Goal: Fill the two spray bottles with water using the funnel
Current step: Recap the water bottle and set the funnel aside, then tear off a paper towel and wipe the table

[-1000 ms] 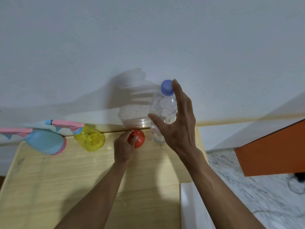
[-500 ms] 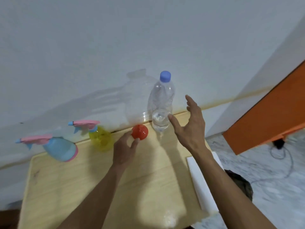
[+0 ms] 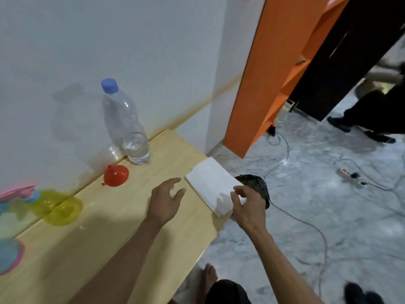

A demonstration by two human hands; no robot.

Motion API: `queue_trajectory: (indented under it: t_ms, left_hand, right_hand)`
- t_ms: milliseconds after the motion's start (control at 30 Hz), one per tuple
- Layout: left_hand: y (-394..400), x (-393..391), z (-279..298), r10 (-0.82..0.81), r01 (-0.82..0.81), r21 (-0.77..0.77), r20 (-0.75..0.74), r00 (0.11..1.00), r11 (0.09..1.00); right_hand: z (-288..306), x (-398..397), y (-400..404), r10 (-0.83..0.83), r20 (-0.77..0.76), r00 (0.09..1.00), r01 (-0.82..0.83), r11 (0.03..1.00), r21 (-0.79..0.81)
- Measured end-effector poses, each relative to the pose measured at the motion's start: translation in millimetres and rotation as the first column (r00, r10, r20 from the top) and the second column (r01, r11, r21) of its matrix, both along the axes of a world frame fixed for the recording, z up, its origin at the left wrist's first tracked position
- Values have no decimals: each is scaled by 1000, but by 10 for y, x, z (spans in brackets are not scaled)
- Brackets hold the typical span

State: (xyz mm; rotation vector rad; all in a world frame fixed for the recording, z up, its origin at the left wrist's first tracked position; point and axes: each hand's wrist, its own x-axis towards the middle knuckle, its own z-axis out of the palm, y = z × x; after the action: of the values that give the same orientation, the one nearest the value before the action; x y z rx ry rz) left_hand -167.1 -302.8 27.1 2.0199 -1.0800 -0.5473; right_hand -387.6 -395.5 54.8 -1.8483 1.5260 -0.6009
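A clear water bottle [image 3: 125, 126] with a blue cap stands by the wall, with a little water at its bottom. The red funnel [image 3: 115, 175] lies on the wooden table [image 3: 105, 233] just left of it. A yellow spray bottle [image 3: 61, 208] with a pink head and a blue spray bottle [image 3: 9, 255] sit blurred at the far left. My left hand [image 3: 165, 201] hovers over the table with relaxed fingers, holding nothing. My right hand [image 3: 248, 207] pinches the near corner of a folded white cloth [image 3: 213, 186] at the table's right edge.
An orange shelf unit [image 3: 269, 69] stands past the table's right end. Cables and a power strip [image 3: 348, 175] lie on the marble floor. A dark object [image 3: 256, 183] sits under the cloth's edge. Another person's legs [image 3: 372, 119] are at the far right.
The view swung right. My right hand left the water bottle and took hold of the white cloth. My left hand drew away from the red funnel toward the cloth.
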Motion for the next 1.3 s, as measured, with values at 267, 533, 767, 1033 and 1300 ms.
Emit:
queue_trajectory:
  t_ms: [267,533,767,1033,1300]
  left_hand:
    - [-581,-217,-257,-120,108,114,106,987,988]
    - [-1101,-180,-550,-112,82,178,168,979,981]
    - [-1118,-169,-684,-57,29,148,190,980,989]
    - [-1078,-147,-768,-87,66,102,216,972,993]
    - [-1094,-129,-806,-106,94,60,249,963,994]
  right_hand:
    - [-479,-28,-240,-17,-90,996,11,998,-59]
    - [-911,210,-446,-35,-269,963,-43,959,-279]
    - [-1212,239,-442,-69,-209,975,-2,947,-321]
    - [-1258,306,-407,-113,-125,986,61,930,-362]
    - [-1215,344,-414,-134,-194,972,78,960,-270]
